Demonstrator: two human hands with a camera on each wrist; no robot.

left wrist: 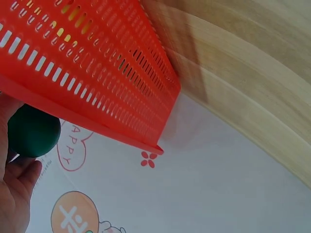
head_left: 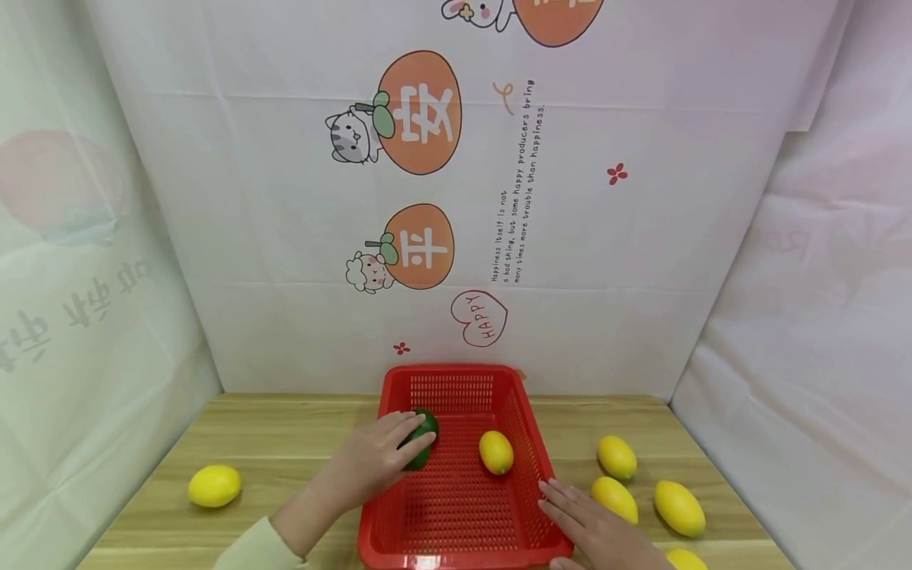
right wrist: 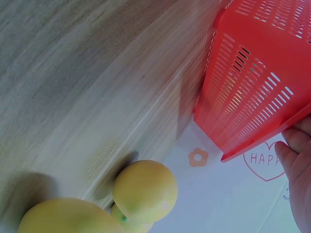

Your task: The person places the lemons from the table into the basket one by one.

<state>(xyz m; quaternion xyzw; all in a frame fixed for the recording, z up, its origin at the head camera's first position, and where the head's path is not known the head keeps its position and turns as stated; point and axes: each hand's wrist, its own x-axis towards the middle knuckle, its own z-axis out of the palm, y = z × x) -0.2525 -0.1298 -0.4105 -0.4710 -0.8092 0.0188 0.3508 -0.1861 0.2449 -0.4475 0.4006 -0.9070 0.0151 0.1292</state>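
Note:
My left hand (head_left: 374, 457) reaches over the left rim of a red plastic basket (head_left: 456, 370) and grips a smooth dark green fruit (head_left: 427, 426). In the left wrist view the green fruit (left wrist: 35, 131) bulges out between the thumb and the palm side, past the basket's rim; the fingers partly cover it. A yellow lemon (head_left: 495, 452) lies inside the basket, toward its right wall. My right hand (head_left: 594, 522) rests with extended fingers on the basket's right rim, and the right wrist view shows those fingers (right wrist: 287, 156) at the rim.
Several lemons (head_left: 679, 508) lie on the wooden table (head_left: 299, 443) right of the basket, close by my right hand. Another lemon (head_left: 215, 485) sits alone at the left. White printed cloth (head_left: 570, 237) hangs behind the table and at both sides.

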